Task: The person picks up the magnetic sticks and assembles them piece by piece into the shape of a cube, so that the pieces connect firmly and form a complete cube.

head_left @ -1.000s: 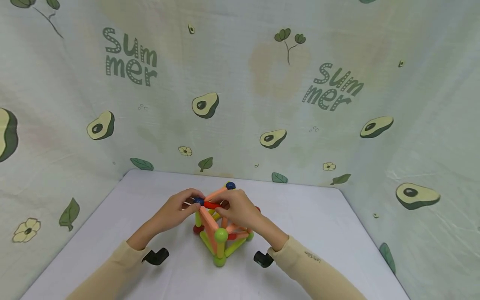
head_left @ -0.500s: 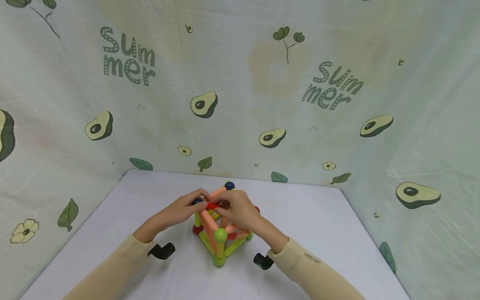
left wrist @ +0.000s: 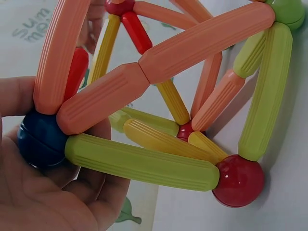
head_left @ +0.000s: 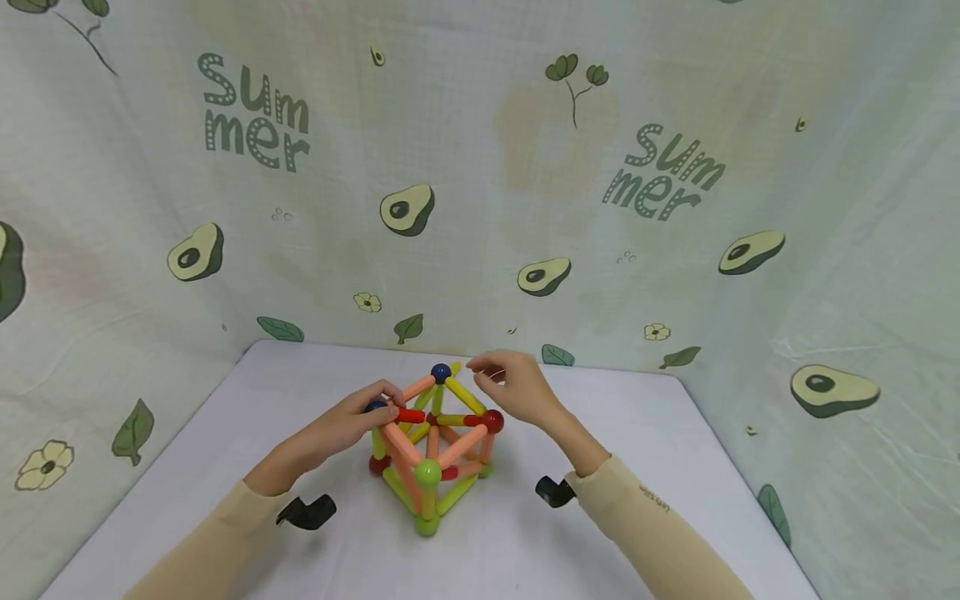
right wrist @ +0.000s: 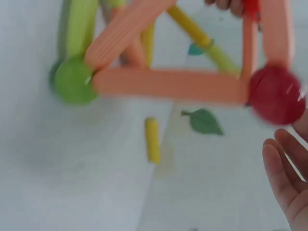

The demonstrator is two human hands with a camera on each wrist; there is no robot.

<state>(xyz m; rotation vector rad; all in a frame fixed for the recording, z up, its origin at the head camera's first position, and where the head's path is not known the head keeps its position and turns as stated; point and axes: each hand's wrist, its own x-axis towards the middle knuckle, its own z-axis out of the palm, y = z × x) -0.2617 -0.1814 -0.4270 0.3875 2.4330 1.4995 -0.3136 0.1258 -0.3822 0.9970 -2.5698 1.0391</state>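
A frame of magnetic sticks and balls stands on the white table, its green ball [head_left: 427, 473] at the front. My left hand [head_left: 345, 423] grips the blue ball [left wrist: 42, 139] at the frame's top left corner, fingers and thumb around it. From that ball a red stick [head_left: 410, 415] points inward over the frame. To the right, a dark red ball [head_left: 492, 421] joins salmon and red sticks. Above and beyond it my right hand [head_left: 520, 387] is raised, holding nothing, with fingers loosely bent. A second blue ball [head_left: 441, 373] tops the back corner.
A loose yellow stick [right wrist: 152, 139] lies on the table behind the frame. Printed cloth [head_left: 480, 167] hangs around the table's back and sides. A black wrist camera [head_left: 555, 492] juts out below the right cuff.
My right hand has let go of the red stick and moved right and up. The left hand has slid from the red stick back to the blue ball. The frame has shifted slightly left.
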